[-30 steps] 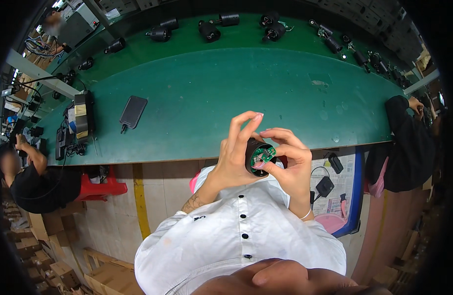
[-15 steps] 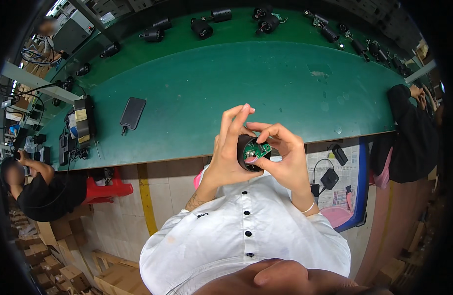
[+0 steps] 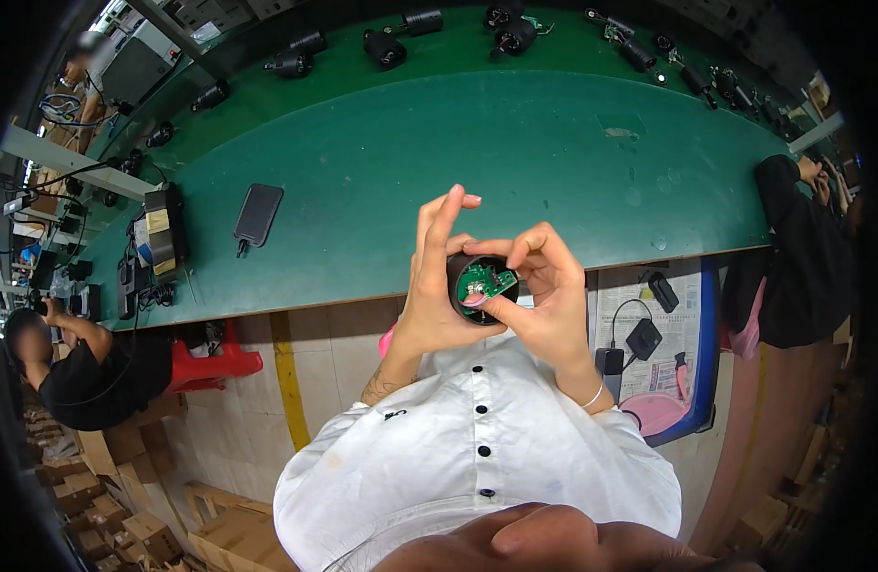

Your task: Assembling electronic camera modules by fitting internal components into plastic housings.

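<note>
A black cylindrical housing (image 3: 455, 286) is held up in front of my chest, at the table's near edge, its open end facing me. My left hand (image 3: 429, 291) wraps its left side, with one finger raised. A green circuit board (image 3: 479, 280) sits in the mouth of the housing and partly sticks out on the right. My right hand (image 3: 546, 300) pinches the board's right edge between thumb and fingers. How deep the board goes inside is hidden.
On the green table (image 3: 382, 172) lies a dark flat pouch (image 3: 259, 217). Several black cylindrical parts (image 3: 386, 50) line the far shelf. A blue-rimmed tray (image 3: 703, 353) with newspaper and small devices stands right of me. People sit at both sides, one in a black sleeve (image 3: 792, 248).
The housing has shifted slightly left and its mouth turned more toward me. The board sits more within the mouth, with my right fingers still on its edge.
</note>
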### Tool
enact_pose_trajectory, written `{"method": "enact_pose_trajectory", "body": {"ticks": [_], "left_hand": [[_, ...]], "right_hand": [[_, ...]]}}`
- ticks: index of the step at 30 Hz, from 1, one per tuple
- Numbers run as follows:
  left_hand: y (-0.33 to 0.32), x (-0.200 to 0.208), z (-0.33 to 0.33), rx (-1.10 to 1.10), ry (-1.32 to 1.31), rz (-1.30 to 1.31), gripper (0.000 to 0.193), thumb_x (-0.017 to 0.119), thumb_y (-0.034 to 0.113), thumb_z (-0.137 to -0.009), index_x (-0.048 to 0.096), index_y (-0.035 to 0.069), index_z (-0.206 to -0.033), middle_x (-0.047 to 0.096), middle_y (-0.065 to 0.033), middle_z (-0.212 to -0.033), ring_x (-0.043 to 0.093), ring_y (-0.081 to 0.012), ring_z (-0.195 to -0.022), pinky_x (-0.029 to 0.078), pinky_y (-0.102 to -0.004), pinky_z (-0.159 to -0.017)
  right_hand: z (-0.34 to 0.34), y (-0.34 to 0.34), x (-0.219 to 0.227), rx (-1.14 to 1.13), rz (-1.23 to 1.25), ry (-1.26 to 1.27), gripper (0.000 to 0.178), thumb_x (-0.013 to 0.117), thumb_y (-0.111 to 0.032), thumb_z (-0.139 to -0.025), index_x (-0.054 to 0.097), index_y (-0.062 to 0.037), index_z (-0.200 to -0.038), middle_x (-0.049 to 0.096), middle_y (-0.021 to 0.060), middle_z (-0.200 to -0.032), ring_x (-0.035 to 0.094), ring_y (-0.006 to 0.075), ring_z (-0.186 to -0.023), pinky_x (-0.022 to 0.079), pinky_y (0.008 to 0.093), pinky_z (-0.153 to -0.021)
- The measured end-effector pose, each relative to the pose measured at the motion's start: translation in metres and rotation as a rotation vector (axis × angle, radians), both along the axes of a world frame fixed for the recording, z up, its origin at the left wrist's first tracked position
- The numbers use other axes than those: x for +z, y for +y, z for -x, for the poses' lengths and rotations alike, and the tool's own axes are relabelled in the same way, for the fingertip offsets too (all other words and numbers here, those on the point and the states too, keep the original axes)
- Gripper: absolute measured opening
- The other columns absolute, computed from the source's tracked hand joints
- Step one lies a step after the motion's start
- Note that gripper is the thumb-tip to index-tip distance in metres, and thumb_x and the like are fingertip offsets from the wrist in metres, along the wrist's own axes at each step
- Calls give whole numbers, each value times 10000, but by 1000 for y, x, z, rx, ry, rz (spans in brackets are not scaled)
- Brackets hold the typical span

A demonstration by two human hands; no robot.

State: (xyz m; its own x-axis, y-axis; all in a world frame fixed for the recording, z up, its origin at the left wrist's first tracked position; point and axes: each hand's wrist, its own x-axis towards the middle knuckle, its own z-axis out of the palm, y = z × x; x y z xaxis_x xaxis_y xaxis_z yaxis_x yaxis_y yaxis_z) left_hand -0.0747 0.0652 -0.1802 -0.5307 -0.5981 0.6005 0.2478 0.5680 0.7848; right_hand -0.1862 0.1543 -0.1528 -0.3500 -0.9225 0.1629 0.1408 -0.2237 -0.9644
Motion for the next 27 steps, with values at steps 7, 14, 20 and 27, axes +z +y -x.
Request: {"method": "enact_pose_trajectory", "body": {"ticks": [7,14,20,27], "left_hand": [[-3,-7,3,66,59,57,1113,815,32,-514,270,28,-1485,437,-227,-1310,631,-200,-799,513,-293,-632],[-1,-9,3,139,-8,206,1013,810,44,-585,306,19,-1463,596,-174,-1165,631,-189,-773,504,-284,-662],[0,-12,6,177,-13,306,954,801,51,-615,333,11,-1445,680,-125,-1051,630,-193,-763,496,-288,-701],[1,-12,6,152,-37,370,960,813,65,-604,338,6,-1436,693,-115,-1008,630,-195,-775,496,-293,-719]], "right_hand": [[8,-3,0,68,159,-213,318,767,88,-624,593,-28,-865,671,130,-1009,610,232,-1041,475,330,-901],[14,1,-2,-103,105,200,231,758,88,-617,628,-29,-768,647,155,-1000,591,232,-974,463,331,-885],[13,6,0,-161,122,234,209,753,97,-622,650,-15,-764,656,121,-901,594,206,-872,479,305,-831],[5,13,11,-302,60,283,209,758,112,-615,661,3,-765,659,106,-840,601,177,-790,505,266,-742]]}}
